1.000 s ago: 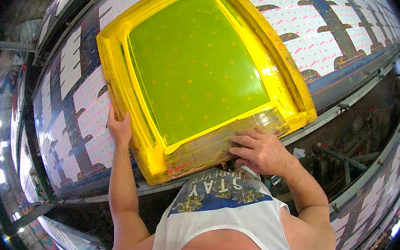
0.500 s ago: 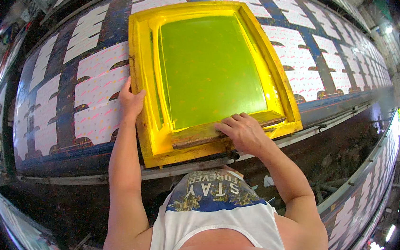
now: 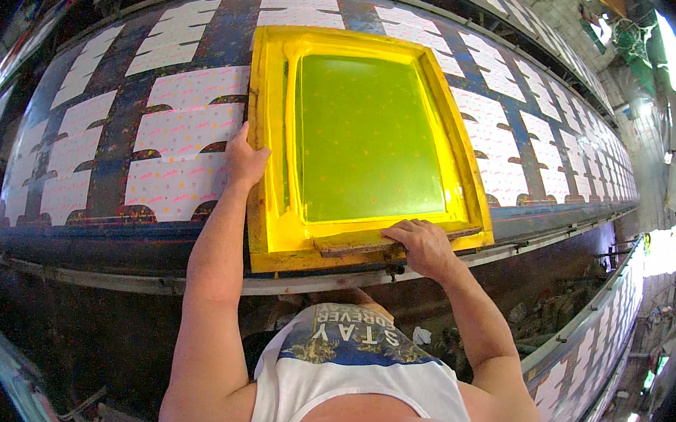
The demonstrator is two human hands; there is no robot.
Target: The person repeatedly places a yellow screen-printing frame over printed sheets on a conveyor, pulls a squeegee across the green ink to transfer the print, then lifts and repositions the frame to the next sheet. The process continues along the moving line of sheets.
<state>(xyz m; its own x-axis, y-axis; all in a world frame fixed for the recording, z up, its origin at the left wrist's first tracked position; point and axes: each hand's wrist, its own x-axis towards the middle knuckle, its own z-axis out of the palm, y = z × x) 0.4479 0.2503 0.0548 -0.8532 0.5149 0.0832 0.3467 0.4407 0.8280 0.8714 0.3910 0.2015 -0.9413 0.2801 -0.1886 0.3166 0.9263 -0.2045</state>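
Note:
A yellow-stained screen-printing frame [image 3: 258, 83] lies on the long table in front of me, with a translucent green mesh [image 3: 368, 141] in its middle. My left hand [image 3: 247, 157] grips the frame's left side, thumb over the top and fingers around the outer edge. At the near end of the frame, my right hand [image 3: 422, 245] is closed over a wooden squeegee [image 3: 355, 249]. Its blade edge is hidden from view. Wet yellow ink [image 3: 292, 227] coats the frame's inner border, thickest along the left and near sides.
White printed fabric pieces [image 3: 180, 133] with small pink marks lie in rows on the dark table [image 3: 115, 143], both sides of the frame. A metal rail [image 3: 139, 282] runs along the table's near edge. Another table with fabric pieces [image 3: 582, 357] stands at lower right.
The squeegee has tipped and shifted toward the frame's near edge, with my right hand on it. My left hand keeps its hold. The whole view has turned slightly.

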